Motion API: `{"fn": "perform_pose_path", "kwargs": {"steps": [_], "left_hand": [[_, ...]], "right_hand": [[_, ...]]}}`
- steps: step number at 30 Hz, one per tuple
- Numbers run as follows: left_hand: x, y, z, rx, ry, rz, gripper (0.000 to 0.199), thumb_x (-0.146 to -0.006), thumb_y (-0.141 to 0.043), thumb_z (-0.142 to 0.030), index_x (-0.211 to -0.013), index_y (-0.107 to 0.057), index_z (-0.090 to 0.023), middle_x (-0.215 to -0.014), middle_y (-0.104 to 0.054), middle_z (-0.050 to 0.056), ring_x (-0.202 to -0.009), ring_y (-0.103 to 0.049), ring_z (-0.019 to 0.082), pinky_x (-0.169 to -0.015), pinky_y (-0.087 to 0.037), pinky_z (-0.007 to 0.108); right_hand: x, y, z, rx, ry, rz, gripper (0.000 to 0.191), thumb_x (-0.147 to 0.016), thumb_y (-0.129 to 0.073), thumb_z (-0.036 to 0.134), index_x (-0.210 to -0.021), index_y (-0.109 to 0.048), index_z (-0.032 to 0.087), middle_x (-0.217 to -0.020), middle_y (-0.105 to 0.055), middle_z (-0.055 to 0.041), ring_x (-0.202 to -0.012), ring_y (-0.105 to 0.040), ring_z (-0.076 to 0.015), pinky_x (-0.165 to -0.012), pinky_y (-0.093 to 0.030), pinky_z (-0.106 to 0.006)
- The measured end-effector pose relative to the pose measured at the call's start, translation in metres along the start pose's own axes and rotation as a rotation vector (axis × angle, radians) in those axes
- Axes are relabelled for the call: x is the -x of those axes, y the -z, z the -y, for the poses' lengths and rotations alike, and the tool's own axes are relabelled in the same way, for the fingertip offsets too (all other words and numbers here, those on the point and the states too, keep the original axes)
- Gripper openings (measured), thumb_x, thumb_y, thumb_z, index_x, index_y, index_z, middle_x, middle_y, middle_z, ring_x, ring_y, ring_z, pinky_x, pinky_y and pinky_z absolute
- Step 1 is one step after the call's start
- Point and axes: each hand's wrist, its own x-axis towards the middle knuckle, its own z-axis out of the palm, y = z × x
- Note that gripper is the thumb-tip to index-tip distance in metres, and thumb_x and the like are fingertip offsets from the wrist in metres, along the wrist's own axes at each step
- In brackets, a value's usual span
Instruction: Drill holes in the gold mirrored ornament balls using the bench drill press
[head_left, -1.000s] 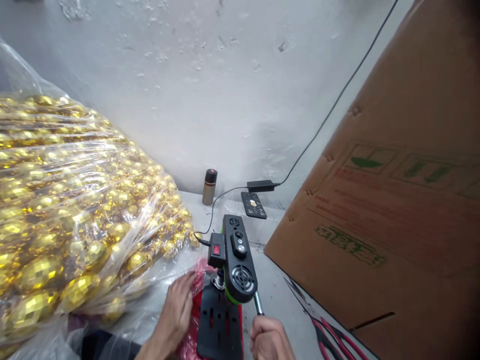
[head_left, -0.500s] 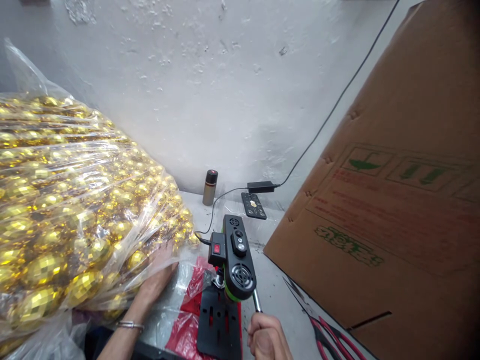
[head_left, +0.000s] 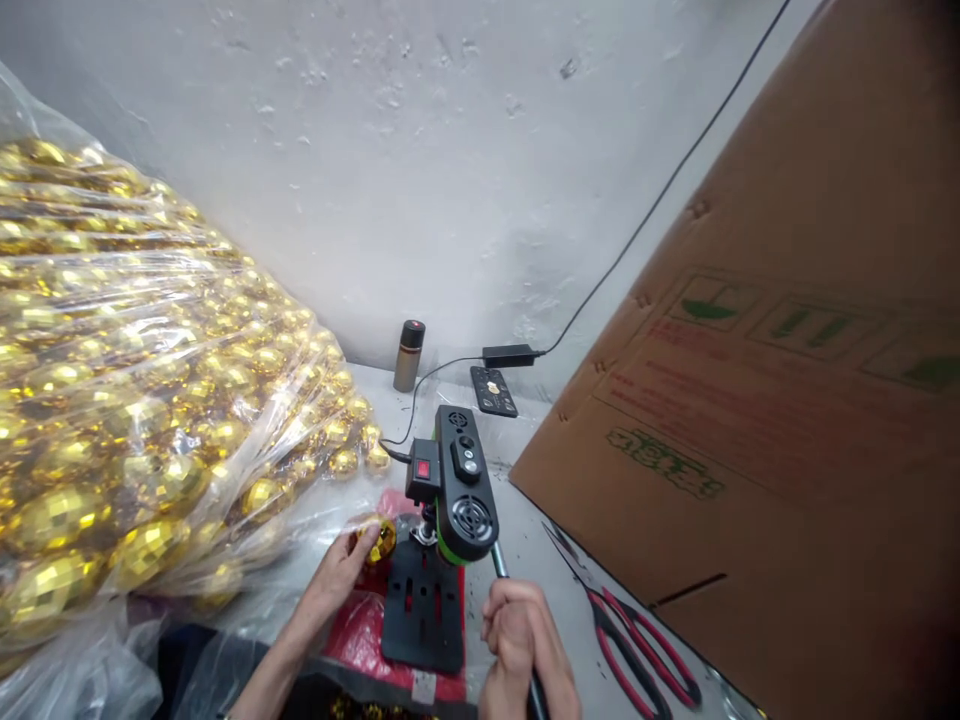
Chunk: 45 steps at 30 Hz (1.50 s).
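Note:
In the head view my left hand (head_left: 342, 572) closes its fingers round a gold faceted ball (head_left: 382, 540), just left of a small black machine (head_left: 466, 480) on a stand. My right hand (head_left: 529, 645) is wrapped round a lever handle (head_left: 538, 695) whose metal rod (head_left: 499, 560) runs up to the machine. Below the machine head lies a slotted black base plate (head_left: 422, 625), on red plastic (head_left: 358, 635). A big clear plastic bag (head_left: 247, 430) full of gold balls fills the left side.
Red-and-black scissors (head_left: 637, 640) lie on the right beside a large cardboard box (head_left: 720, 420). Toward the wall stand a small bottle (head_left: 409, 357), a black power adapter (head_left: 510, 355) with its cable, and a dark phone-like slab (head_left: 493, 391).
My left hand has come out of the clear bag, moving right to the machine with a gold ball in its fingers. My right hand stays on the lever. The whole view has shifted slightly.

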Motion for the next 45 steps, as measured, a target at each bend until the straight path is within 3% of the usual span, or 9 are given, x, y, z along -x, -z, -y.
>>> {"fn": "perform_pose_path", "kwargs": {"steps": [3, 7, 14, 18, 21, 28, 32, 36, 45], "left_hand": [[0.01, -0.019, 0.009, 0.223, 0.156, 0.023, 0.086, -0.07, -0.071, -0.087, -0.117, -0.067, -0.015, -0.084, -0.074, 0.003, -0.066, -0.068, 0.02, -0.054, -0.051, 0.027], [0.015, -0.031, 0.011, 0.291, 0.138, -0.018, 0.089, -0.057, -0.084, -0.081, -0.116, -0.063, -0.017, -0.099, -0.076, 0.008, -0.078, -0.072, 0.022, -0.056, -0.054, 0.027], [0.019, -0.041, 0.021, 0.155, 0.059, 0.034, 0.077, -0.072, -0.075, -0.077, -0.12, -0.059, -0.019, -0.089, -0.076, 0.003, -0.049, -0.057, 0.012, -0.041, -0.04, 0.023], [0.023, -0.042, 0.028, 0.061, -0.129, 0.071, 0.058, -0.081, -0.075, -0.063, -0.119, -0.064, -0.021, -0.111, -0.081, 0.011, -0.086, -0.078, 0.026, -0.071, -0.062, 0.035], [0.03, -0.039, 0.028, -0.11, -0.222, 0.105, 0.05, -0.083, -0.077, -0.051, -0.124, -0.067, -0.025, -0.115, -0.082, 0.011, -0.106, -0.078, 0.034, -0.091, -0.062, 0.045], [0.043, -0.041, 0.011, -0.429, -0.244, 0.177, 0.054, -0.085, -0.071, -0.038, -0.136, -0.063, -0.023, -0.122, -0.082, 0.012, -0.107, -0.08, 0.036, -0.09, -0.063, 0.046], [0.042, -0.042, 0.008, -0.469, -0.282, 0.195, 0.052, -0.087, -0.069, -0.037, -0.136, -0.064, -0.022, -0.112, -0.084, 0.01, -0.095, -0.082, 0.032, -0.083, -0.064, 0.041], [0.038, -0.039, 0.013, -0.493, -0.327, 0.224, 0.053, -0.084, -0.071, -0.037, -0.134, -0.066, -0.019, -0.116, -0.083, 0.012, -0.1, -0.081, 0.034, -0.087, -0.064, 0.045], [0.031, -0.058, 0.017, -0.505, -0.504, 0.039, 0.033, -0.088, -0.066, -0.034, -0.118, -0.069, -0.021, -0.112, -0.079, 0.013, -0.104, -0.075, 0.034, -0.092, -0.059, 0.051]], "right_hand": [[-0.008, 0.005, -0.008, 0.005, 0.124, 0.053, 0.037, -0.109, -0.048, 0.024, -0.072, -0.052, 0.022, -0.068, -0.051, 0.0041, -0.057, -0.046, -0.01, -0.055, -0.035, -0.026], [-0.014, 0.013, -0.018, 0.042, 0.258, 0.165, 0.032, -0.107, -0.046, 0.017, -0.076, -0.053, 0.022, -0.069, -0.052, 0.004, -0.056, -0.048, -0.0091, -0.051, -0.036, -0.024], [-0.009, 0.012, -0.023, -0.004, 0.312, 0.15, 0.033, -0.106, -0.046, 0.013, -0.076, -0.051, 0.022, -0.07, -0.051, 0.004, -0.06, -0.052, -0.0088, -0.055, -0.04, -0.022], [-0.004, 0.01, -0.017, 0.0, 0.205, 0.111, 0.035, -0.109, -0.045, 0.018, -0.075, -0.053, 0.022, -0.071, -0.053, 0.0035, -0.063, -0.052, -0.0095, -0.06, -0.041, -0.024], [-0.002, 0.011, -0.015, 0.016, 0.164, 0.107, 0.036, -0.11, -0.045, 0.021, -0.075, -0.052, 0.023, -0.072, -0.054, 0.0033, -0.063, -0.052, -0.0097, -0.058, -0.039, -0.025], [-0.012, 0.016, -0.017, 0.032, 0.267, 0.18, 0.032, -0.108, -0.045, 0.017, -0.078, -0.054, 0.023, -0.07, -0.053, 0.0033, -0.057, -0.051, -0.0096, -0.051, -0.038, -0.024], [-0.02, 0.013, -0.008, 0.024, 0.242, 0.168, 0.035, -0.109, -0.043, 0.016, -0.076, -0.053, 0.023, -0.069, -0.051, 0.0042, -0.059, -0.052, -0.0085, -0.054, -0.041, -0.021], [-0.023, 0.01, -0.001, 0.02, 0.228, 0.15, 0.037, -0.109, -0.044, 0.016, -0.074, -0.052, 0.022, -0.068, -0.05, 0.0048, -0.059, -0.052, -0.0077, -0.055, -0.041, -0.019], [-0.025, 0.013, -0.002, 0.032, 0.28, 0.201, 0.032, -0.107, -0.043, 0.012, -0.078, -0.053, 0.023, -0.069, -0.051, 0.0042, -0.06, -0.053, -0.0088, -0.054, -0.041, -0.021]]}}
